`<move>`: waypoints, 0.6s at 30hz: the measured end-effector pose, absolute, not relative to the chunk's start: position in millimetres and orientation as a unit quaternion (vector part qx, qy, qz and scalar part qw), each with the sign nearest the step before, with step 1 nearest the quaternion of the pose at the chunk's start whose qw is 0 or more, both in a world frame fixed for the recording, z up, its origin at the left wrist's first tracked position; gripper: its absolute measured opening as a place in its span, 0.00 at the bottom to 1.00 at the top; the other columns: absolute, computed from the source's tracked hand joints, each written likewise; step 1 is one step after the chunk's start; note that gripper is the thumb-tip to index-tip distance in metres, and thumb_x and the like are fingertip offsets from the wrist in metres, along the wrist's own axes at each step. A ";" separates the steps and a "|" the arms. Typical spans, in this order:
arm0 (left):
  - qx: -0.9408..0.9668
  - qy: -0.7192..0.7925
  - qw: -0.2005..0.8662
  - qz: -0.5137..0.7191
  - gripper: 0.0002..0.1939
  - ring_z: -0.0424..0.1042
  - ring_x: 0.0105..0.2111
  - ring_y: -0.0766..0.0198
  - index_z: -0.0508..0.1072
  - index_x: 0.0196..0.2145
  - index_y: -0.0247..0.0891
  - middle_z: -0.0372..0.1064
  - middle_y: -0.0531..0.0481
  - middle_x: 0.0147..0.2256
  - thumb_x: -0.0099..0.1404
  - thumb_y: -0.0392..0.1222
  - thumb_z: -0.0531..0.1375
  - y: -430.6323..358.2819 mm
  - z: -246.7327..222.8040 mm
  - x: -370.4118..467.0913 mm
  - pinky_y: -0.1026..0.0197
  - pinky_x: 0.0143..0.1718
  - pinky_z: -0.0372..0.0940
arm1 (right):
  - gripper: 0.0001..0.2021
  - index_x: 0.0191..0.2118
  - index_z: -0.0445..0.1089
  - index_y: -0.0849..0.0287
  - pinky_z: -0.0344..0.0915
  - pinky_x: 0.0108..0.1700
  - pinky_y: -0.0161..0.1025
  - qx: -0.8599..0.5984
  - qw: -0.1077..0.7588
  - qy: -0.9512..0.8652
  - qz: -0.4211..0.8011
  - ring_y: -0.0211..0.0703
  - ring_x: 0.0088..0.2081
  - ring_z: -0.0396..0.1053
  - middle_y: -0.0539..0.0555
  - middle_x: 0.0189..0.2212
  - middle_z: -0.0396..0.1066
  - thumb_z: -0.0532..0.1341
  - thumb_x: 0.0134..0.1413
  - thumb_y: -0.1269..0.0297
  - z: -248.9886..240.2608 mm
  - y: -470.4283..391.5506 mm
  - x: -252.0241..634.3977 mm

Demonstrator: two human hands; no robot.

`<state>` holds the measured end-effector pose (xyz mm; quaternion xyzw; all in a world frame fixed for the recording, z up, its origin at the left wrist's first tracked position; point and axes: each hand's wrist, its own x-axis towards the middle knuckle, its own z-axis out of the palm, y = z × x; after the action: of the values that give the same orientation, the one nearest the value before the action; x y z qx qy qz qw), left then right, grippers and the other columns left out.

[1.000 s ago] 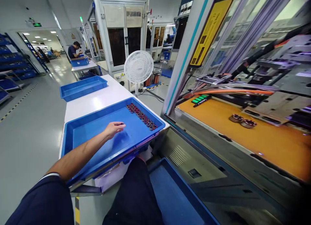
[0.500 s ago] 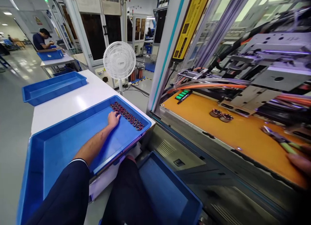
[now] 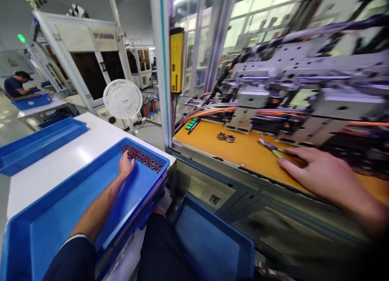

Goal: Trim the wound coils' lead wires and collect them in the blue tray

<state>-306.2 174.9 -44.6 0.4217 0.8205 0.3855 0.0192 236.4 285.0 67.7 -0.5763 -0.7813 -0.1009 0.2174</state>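
My left hand (image 3: 126,165) is inside a blue tray (image 3: 75,177), its bent fingers at the near end of packed rows of small copper-wound stators (image 3: 142,157). Its fingertips are partly hidden, and I cannot make out what is between them. On the orange bench top (image 3: 200,141), my right hand (image 3: 322,171) has its thumb and fingers around the green handles of a pair of pliers (image 3: 270,146). The jaws point left, toward two copper-wound stators (image 3: 225,137) side by side.
Another blue tray (image 3: 42,141) rests farther along the white table (image 3: 82,151), near a white fan (image 3: 122,98). A blue bin (image 3: 209,236) stands low between table and machine. Metal fixtures (image 3: 252,98) overhang the orange top. A co-worker (image 3: 18,84) sits far left.
The view has swung right, bringing my right hand and the pliers fully into sight. My left hand remains at the stator rows; the pliers appear in the same place on the bench.
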 end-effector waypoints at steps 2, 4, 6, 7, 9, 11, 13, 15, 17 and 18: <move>0.473 0.785 -0.010 0.401 0.22 0.72 0.43 0.57 0.65 0.55 0.34 0.71 0.43 0.43 0.65 0.41 0.60 182.2 -11.4 -279.9 0.50 0.47 0.68 | 0.19 0.47 0.75 0.70 0.61 0.48 0.43 -0.591 0.221 -0.771 -0.083 0.50 0.51 0.69 0.68 0.49 0.73 0.60 0.59 0.59 69.7 280.3 231.9; 0.540 0.732 -0.030 0.413 0.26 0.72 0.43 0.57 0.62 0.57 0.34 0.72 0.43 0.42 0.64 0.41 0.61 193.1 21.0 -241.3 0.54 0.48 0.67 | 0.17 0.48 0.74 0.69 0.61 0.52 0.43 -0.602 0.234 -0.761 -0.066 0.49 0.51 0.68 0.66 0.49 0.72 0.60 0.59 0.60 73.6 276.5 227.6; 0.605 0.676 -0.026 0.420 0.25 0.72 0.44 0.57 0.63 0.57 0.36 0.72 0.43 0.43 0.64 0.43 0.60 206.7 44.4 -192.8 0.55 0.51 0.65 | 0.14 0.47 0.73 0.65 0.62 0.55 0.45 -0.606 0.239 -0.757 -0.056 0.47 0.51 0.68 0.62 0.48 0.72 0.60 0.61 0.60 79.6 272.2 225.0; 0.635 0.648 -0.009 0.420 0.25 0.72 0.45 0.57 0.65 0.57 0.38 0.73 0.44 0.43 0.63 0.43 0.61 214.8 52.2 -166.5 0.56 0.52 0.64 | 0.13 0.46 0.72 0.63 0.63 0.55 0.47 -0.605 0.235 -0.759 -0.056 0.46 0.50 0.69 0.60 0.47 0.72 0.60 0.62 0.60 82.9 269.5 224.0; 0.671 0.608 0.046 0.423 0.26 0.72 0.47 0.58 0.68 0.54 0.41 0.74 0.46 0.43 0.58 0.40 0.66 234.5 63.3 -114.3 0.56 0.54 0.63 | 0.13 0.46 0.71 0.61 0.66 0.54 0.48 -0.602 0.216 -0.767 -0.063 0.45 0.49 0.69 0.57 0.48 0.70 0.59 0.64 0.58 87.9 263.2 222.3; 0.666 0.594 0.113 0.438 0.30 0.72 0.47 0.56 0.68 0.54 0.40 0.74 0.46 0.43 0.54 0.37 0.69 257.7 71.9 -69.9 0.53 0.55 0.63 | 0.13 0.48 0.69 0.61 0.67 0.52 0.50 -0.600 0.189 -0.774 -0.077 0.46 0.49 0.69 0.57 0.49 0.69 0.59 0.64 0.58 89.4 257.0 221.4; 0.635 0.598 0.177 0.457 0.26 0.72 0.46 0.55 0.67 0.54 0.36 0.72 0.44 0.46 0.59 0.40 0.66 279.7 79.2 -39.7 0.48 0.52 0.65 | 0.14 0.50 0.68 0.61 0.68 0.52 0.50 -0.593 0.163 -0.784 -0.088 0.46 0.49 0.69 0.57 0.50 0.69 0.59 0.64 0.58 88.3 252.2 222.1; 0.601 0.603 0.227 0.473 0.20 0.72 0.46 0.56 0.68 0.53 0.35 0.70 0.43 0.48 0.66 0.44 0.61 293.5 84.1 -26.0 0.47 0.48 0.68 | 0.14 0.50 0.68 0.61 0.68 0.51 0.49 -0.586 0.148 -0.792 -0.089 0.46 0.49 0.69 0.57 0.50 0.69 0.59 0.64 0.59 87.1 249.4 223.9; 0.571 0.607 0.256 0.490 0.17 0.72 0.46 0.57 0.68 0.52 0.35 0.69 0.43 0.50 0.68 0.45 0.58 294.2 86.2 -27.9 0.48 0.46 0.70 | 0.14 0.50 0.68 0.61 0.68 0.51 0.49 -0.581 0.146 -0.796 -0.085 0.45 0.49 0.69 0.57 0.50 0.68 0.59 0.64 0.59 87.2 248.5 225.8; 0.556 0.609 0.263 0.500 0.17 0.72 0.46 0.57 0.68 0.52 0.35 0.69 0.43 0.50 0.68 0.45 0.58 289.4 86.3 -33.7 0.48 0.46 0.70 | 0.14 0.50 0.68 0.61 0.69 0.51 0.49 -0.579 0.150 -0.798 -0.081 0.45 0.49 0.69 0.57 0.50 0.68 0.59 0.64 0.59 87.5 248.5 226.3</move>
<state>-33.7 289.4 86.3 0.5563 0.6090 0.5002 0.2634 226.3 248.5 87.5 -0.5787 -0.7976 -0.0809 0.1495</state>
